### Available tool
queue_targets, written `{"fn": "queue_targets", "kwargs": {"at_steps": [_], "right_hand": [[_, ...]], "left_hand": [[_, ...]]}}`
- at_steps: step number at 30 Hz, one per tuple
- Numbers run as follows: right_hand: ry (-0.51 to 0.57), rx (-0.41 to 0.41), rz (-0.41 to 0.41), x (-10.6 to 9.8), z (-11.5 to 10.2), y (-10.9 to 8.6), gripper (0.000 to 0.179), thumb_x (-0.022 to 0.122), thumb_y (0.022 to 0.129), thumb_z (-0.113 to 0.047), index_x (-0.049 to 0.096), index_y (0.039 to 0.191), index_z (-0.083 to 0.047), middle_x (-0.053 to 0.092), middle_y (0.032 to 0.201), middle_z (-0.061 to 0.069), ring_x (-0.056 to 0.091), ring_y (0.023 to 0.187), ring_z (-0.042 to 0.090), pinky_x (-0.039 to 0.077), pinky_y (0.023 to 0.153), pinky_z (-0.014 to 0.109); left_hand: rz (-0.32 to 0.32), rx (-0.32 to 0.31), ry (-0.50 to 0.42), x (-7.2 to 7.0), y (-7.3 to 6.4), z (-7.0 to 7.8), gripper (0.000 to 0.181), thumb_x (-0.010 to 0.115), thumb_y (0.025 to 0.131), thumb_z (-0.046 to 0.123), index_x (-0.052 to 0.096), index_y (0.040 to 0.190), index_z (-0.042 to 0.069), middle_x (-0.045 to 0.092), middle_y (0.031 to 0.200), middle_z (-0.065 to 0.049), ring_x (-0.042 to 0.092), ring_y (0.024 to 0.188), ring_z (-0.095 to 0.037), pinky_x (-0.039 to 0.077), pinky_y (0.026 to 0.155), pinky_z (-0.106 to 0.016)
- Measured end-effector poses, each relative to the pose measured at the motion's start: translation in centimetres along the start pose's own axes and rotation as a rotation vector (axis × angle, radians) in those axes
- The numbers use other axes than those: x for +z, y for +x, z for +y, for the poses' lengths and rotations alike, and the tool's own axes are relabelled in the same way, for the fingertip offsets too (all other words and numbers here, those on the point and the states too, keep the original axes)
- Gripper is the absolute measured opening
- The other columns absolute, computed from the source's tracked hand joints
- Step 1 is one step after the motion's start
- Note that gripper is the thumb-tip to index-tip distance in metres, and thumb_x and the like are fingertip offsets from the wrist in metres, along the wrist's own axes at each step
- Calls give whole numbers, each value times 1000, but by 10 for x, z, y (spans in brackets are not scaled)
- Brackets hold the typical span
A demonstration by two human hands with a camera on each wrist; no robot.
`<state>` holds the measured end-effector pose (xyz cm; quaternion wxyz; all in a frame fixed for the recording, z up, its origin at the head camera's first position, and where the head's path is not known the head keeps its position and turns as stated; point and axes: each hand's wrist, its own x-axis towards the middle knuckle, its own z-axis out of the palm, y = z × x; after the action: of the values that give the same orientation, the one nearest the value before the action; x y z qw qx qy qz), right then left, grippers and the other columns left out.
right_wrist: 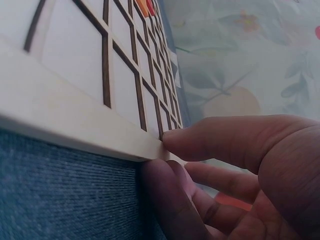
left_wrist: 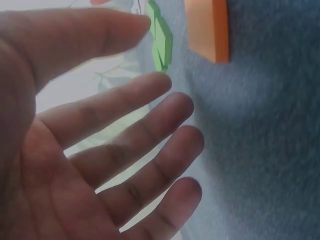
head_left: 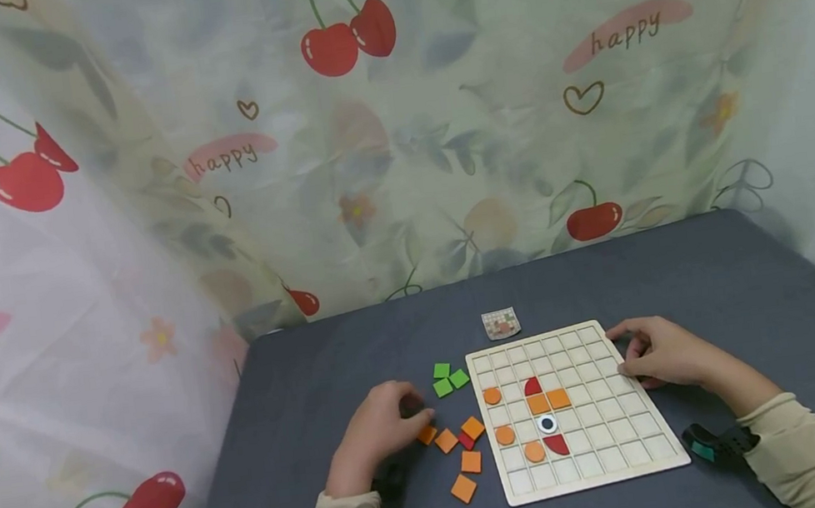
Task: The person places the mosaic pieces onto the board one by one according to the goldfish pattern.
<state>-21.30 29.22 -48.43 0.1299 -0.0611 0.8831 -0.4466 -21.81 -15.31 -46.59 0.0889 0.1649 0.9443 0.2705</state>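
My left hand (head_left: 378, 427) hovers at the left beside the loose orange square tiles (head_left: 464, 489). In the left wrist view its fingers are spread with nothing in them, and an orange tile (left_wrist: 207, 30) lies past the fingertips. A pale wooden grid board (head_left: 610, 409) lies to the right of the tiles. My right hand (head_left: 664, 352) pinches the board's right rim, thumb on top, as the right wrist view shows. On the board sit orange discs (head_left: 505, 436), two orange squares (head_left: 558, 398), two red quarter-round pieces (head_left: 556, 445) and a white eye piece (head_left: 547, 423).
Several green square tiles (head_left: 443, 387) lie left of the board's far corner. A red piece (head_left: 465, 442) is partly hidden among the orange tiles. Behind the board is a small printed card (head_left: 501, 325). Patterned curtains (head_left: 442, 158) hang round the dark grey table (head_left: 274, 403).
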Motion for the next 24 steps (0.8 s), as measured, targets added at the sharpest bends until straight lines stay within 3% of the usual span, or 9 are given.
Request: {"fn": "queue_targets", "kwargs": {"at_steps": [12,24], "right_hand": [[11,-4,-2,1,1,0,64,77,93,-8,51,148,10,61,84,10,61,68,21,57,59,35],[15,-10,2,1,1,0,65,78,92,-8,50,148,11,61,83,10,60,66,20,56,58,35]], "left_hand": [[-112,5,-57,-5,-1,-10,34,87,88,37,78,105,9,70,95,-4,61,80,-15,54,72,-36],[-171,1,-83,-5,0,-7,35,92,82,34,77,102,9,69,92,-2,61,81,-16,53,74,-36]]}}
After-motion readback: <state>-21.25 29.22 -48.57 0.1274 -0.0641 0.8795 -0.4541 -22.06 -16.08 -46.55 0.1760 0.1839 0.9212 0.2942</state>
